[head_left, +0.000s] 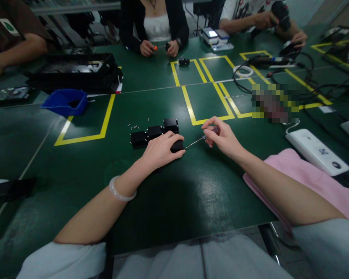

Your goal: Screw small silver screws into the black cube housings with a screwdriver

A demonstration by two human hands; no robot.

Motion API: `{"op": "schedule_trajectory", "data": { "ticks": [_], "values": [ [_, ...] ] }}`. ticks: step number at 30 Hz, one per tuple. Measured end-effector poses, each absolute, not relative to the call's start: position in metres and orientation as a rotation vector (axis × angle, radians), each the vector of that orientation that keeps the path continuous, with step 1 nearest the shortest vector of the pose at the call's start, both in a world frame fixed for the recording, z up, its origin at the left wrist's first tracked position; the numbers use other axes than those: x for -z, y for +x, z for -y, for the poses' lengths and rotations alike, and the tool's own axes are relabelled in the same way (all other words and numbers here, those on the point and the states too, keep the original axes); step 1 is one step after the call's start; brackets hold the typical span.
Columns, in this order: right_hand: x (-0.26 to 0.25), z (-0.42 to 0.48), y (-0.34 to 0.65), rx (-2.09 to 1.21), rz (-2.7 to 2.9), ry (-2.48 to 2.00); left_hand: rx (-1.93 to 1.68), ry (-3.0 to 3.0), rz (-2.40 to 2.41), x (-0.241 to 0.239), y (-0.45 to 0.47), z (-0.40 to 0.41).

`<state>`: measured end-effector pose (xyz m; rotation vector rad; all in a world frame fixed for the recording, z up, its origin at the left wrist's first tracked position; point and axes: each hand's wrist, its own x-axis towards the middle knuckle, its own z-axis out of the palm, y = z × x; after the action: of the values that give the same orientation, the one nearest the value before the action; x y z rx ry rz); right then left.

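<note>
On the green table, my left hand (pixel 164 149) is closed on a small black box (pixel 177 146), pressing it against the surface. My right hand (pixel 222 135) grips a screwdriver (pixel 211 133) by its handle. The thin shaft points left, and its tip meets the right side of the held box; the exact contact point is too small to make out. Just beyond my left hand sit three similar black boxes in a slanting row: a left one (pixel 138 138), a middle one (pixel 154 132) and a right one (pixel 170 124). Several tiny screws (pixel 134 127) lie loose behind them.
A blue bin (pixel 65 102) and a black tray (pixel 72 71) stand at the left. To my right are a pink cloth (pixel 291 170), a white power strip (pixel 317 151) and black cables (pixel 311 91). Several people work across the table, one holding a power drill (pixel 280 15).
</note>
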<state>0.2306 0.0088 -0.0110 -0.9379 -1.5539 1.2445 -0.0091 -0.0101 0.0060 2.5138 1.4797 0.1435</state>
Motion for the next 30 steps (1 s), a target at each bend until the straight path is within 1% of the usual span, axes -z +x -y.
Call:
{"op": "schedule_trajectory", "data": {
  "ticks": [5, 22, 30],
  "values": [
    [0.01, -0.0081, 0.231, -1.23, 1.573, -0.996, -0.135, 2.509, -1.475, -0.007, -0.0092, 0.0102],
    [0.0144, -0.0103, 0.2306, -1.239, 1.544, -0.92, -0.135, 2.506, -1.482, -0.0067, -0.009, 0.0103],
    [0.0129, -0.0103, 0.2302, -1.209, 1.565, -0.987, -0.137, 2.514, -1.481, -0.0057, -0.0092, 0.0098]
  ]
}}
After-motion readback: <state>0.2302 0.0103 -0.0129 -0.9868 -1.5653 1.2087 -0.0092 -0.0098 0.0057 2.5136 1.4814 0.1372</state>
